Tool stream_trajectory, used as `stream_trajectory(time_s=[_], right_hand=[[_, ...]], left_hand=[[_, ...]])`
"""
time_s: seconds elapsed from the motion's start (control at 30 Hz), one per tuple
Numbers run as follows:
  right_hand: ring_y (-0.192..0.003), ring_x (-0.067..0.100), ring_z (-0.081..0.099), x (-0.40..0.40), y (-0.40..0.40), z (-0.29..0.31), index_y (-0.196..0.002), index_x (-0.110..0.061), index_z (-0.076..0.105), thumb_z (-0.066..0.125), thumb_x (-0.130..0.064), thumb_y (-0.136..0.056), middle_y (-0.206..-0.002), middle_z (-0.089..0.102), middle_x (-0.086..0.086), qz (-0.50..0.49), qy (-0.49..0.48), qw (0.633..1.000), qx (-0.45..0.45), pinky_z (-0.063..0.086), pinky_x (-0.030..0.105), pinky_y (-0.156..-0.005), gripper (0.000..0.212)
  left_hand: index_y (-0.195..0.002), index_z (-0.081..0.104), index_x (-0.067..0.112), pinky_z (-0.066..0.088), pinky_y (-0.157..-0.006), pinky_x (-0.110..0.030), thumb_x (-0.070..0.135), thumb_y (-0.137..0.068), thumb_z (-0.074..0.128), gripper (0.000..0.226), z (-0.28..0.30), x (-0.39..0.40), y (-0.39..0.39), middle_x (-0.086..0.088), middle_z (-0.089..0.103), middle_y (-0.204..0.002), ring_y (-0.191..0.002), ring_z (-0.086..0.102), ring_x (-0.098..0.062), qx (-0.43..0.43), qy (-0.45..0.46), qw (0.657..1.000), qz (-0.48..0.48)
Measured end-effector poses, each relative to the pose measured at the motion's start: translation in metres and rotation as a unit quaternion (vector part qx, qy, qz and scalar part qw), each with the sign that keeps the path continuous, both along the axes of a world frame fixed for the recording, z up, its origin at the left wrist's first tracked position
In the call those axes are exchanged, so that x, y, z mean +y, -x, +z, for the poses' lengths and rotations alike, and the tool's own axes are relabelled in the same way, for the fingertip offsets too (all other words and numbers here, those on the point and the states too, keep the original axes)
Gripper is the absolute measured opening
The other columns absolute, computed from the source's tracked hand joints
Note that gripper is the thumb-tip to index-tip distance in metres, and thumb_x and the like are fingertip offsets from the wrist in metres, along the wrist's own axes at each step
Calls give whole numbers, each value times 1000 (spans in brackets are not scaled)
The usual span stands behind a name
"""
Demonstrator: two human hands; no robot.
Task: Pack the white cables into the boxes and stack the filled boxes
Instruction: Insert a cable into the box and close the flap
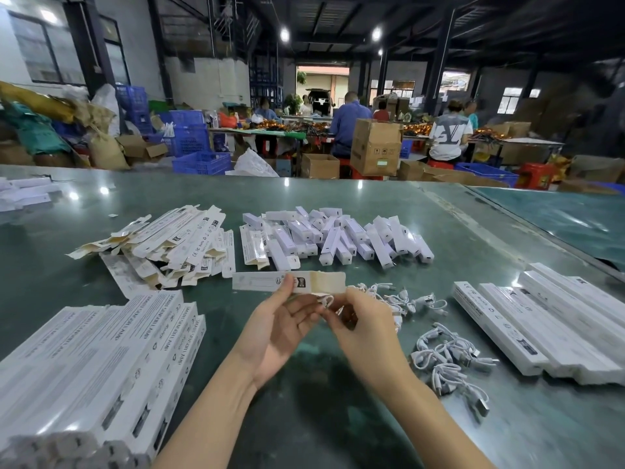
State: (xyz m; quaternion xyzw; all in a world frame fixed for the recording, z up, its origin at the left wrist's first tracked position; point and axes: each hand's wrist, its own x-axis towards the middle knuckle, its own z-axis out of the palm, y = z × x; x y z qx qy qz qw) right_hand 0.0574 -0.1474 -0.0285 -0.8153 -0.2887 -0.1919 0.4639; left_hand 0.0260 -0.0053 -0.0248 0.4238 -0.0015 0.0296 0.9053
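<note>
Stacked boxes, far left: we see long white printed boxes point(101, 360) lying side by side in a stack on the green table point(304, 418); whether they are filled we cannot tell.
Flat cartons, upper left: a loose heap of unfolded box blanks point(169, 245), holding nothing.
Small boxes, centre: a pile of short white boxes point(334, 235) behind our hands; their contents are hidden.
Left hand: our left hand point(280, 319) pinches the long box in hand point(287, 282) between thumb and fingertips, end flap open toward the right.
Right hand: our right hand point(358, 319) pinches a coiled white cable point(327, 301) just at that open end, not yet inside as far as we can judge.
Loose cables, right: more white cables point(449, 353) lie scattered on the table beside our right hand.
Boxes, far right: another row of long white boxes point(554, 326), closed.
Risk: we judge the coil could spring open at the narrow mouth and snag the flap, or the lightly pinched box could tilt and slip.
Risk, stacking: long slim boxes may slide off a crooked stack.
</note>
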Motion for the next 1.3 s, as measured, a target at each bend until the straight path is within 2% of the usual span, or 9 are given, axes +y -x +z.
stream_trajectory(time_s=[0.1,0.2,0.4,0.57,0.73,0.93,1.03,1.13,1.3], right_hand=[[-58,6,51,0,1,1,-80,-19,53,67,-4,-84,-65,56,-7,23,-45,997,51,40,14,-59,20],[-61,13,60,0,2,5,-95,-16,57,64,1,-86,-70,64,-2,70,-193,966,156,51,26,-60,20],[-65,20,66,-4,3,18,-94,0,63,61,2,-89,-75,70,13,131,-339,904,226,53,24,-61,6],[-57,12,45,-4,5,19,-90,-14,72,66,-6,-88,-64,57,-4,105,-295,935,168,39,19,-53,11],[-67,14,66,-5,12,34,-96,-11,70,59,-2,-92,-78,73,7,144,-334,915,173,53,20,-64,15],[-74,21,70,-1,30,42,-93,-8,57,63,-4,-88,-83,73,8,203,-247,946,55,56,29,-65,9],[-63,17,64,2,31,38,-87,-11,63,69,-10,-83,-75,70,-8,168,-171,971,-20,54,32,-61,7],[-54,3,51,4,25,31,-80,-12,66,72,-11,-78,-70,62,-23,108,-136,982,-79,42,13,-57,6],[-62,5,49,0,14,19,-80,-11,69,74,-9,-81,-77,55,-6,35,-42,983,-177,41,21,-52,5]], left_hand=[[-83,81,10,55,-59,-23,35,-85,59,33,0,4,0,-12,74,-87,-69,68,-17,7,25,1000,15],[-78,79,11,53,-54,-25,33,-81,63,28,1,9,-1,-9,73,-82,-65,68,-19,26,65,996,49],[-80,71,10,46,-54,-26,32,-80,66,23,0,19,-1,-7,72,-78,-63,65,-20,40,190,979,57],[-76,74,9,46,-55,-28,30,-75,72,21,-4,23,-2,-7,70,-76,-64,65,-20,40,239,969,39],[-76,73,8,48,-52,-25,32,-75,69,24,-1,23,-1,-6,71,-74,-62,67,-19,52,230,971,39],[-93,62,12,45,-48,-24,34,-87,62,23,1,18,-4,-6,70,-74,-57,64,-16,81,121,985,94],[-85,70,13,46,-51,-23,35,-90,60,24,-1,17,-4,-5,70,-74,-57,64,-14,83,59,991,92],[-83,70,12,44,-56,-24,36,-83,62,25,-1,13,-5,-5,70,-71,-55,63,-13,85,25,992,90],[-86,74,11,49,-52,-23,38,-74,67,30,-4,12,-5,-9,73,-82,-60,66,-15,70,-17,995,67]])
